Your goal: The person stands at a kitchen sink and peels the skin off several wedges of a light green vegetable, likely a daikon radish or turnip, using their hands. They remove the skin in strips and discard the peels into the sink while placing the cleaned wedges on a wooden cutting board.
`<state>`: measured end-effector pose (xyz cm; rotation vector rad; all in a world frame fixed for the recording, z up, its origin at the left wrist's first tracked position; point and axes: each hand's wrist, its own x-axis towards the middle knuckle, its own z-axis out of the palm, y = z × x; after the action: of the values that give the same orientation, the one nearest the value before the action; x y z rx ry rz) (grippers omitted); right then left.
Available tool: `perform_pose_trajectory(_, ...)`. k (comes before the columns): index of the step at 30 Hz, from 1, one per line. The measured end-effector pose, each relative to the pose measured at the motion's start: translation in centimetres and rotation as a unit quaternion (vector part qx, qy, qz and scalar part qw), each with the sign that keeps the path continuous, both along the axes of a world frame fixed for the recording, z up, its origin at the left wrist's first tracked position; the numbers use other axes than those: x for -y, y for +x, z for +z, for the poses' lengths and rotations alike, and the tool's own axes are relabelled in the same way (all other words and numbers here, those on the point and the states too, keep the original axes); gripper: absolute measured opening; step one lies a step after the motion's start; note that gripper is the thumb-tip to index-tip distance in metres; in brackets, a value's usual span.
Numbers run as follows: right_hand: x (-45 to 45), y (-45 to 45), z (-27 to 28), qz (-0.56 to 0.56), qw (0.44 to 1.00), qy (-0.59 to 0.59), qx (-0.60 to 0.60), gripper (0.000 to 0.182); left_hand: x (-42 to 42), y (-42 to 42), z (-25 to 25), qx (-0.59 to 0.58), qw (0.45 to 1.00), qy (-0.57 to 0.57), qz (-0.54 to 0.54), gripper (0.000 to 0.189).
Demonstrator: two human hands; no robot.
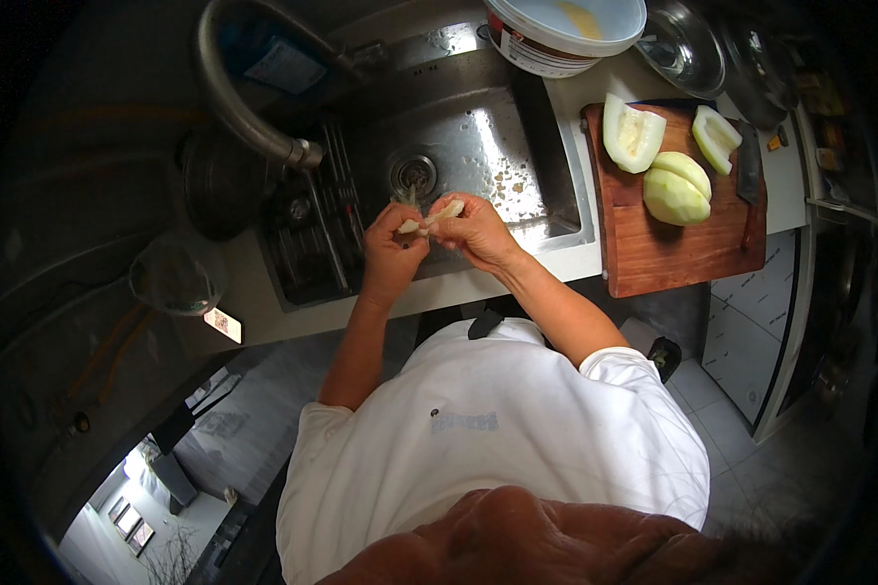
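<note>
Over the near side of the stainless-steel sink, my left hand and my right hand meet fingertip to fingertip. Pinched in the left fingers is a small pale food piece. A longer pale food piece lies between the right thumb and fingers. Whether the two are joined is hidden by the fingertips, and their exact kind cannot be told. Just beyond the hands is the sink drain, with some stringy scraps near it.
Right of the sink, a wooden cutting board bears peeled pale-green gourd or melon pieces and a kitchen knife. A white plastic bucket stands behind. A curved faucet arches at left, above a black drying rack. A lit phone lies left.
</note>
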<state>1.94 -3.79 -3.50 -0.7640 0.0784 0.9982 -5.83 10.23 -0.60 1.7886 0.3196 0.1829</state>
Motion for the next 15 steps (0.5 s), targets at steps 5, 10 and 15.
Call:
perform_pose_trajectory(5,-0.09,-0.17,0.15,-0.009,0.999,-0.025,0.036,0.013,-0.45,-0.04,-0.21,-0.004,0.993,-0.116,0.007,0.022)
perform_pose_trajectory(10,0.26,0.29,0.63,0.002,0.997,-0.052,0.051,0.012,-0.49,-0.38,0.06,-0.016,0.984,-0.176,0.025,0.022)
perform_pose_trajectory(15,0.69,0.81,0.68,0.006,0.997,-0.055,0.054,0.010,-0.56,-0.39,0.45,-0.045,0.978,-0.201,0.032,0.022)
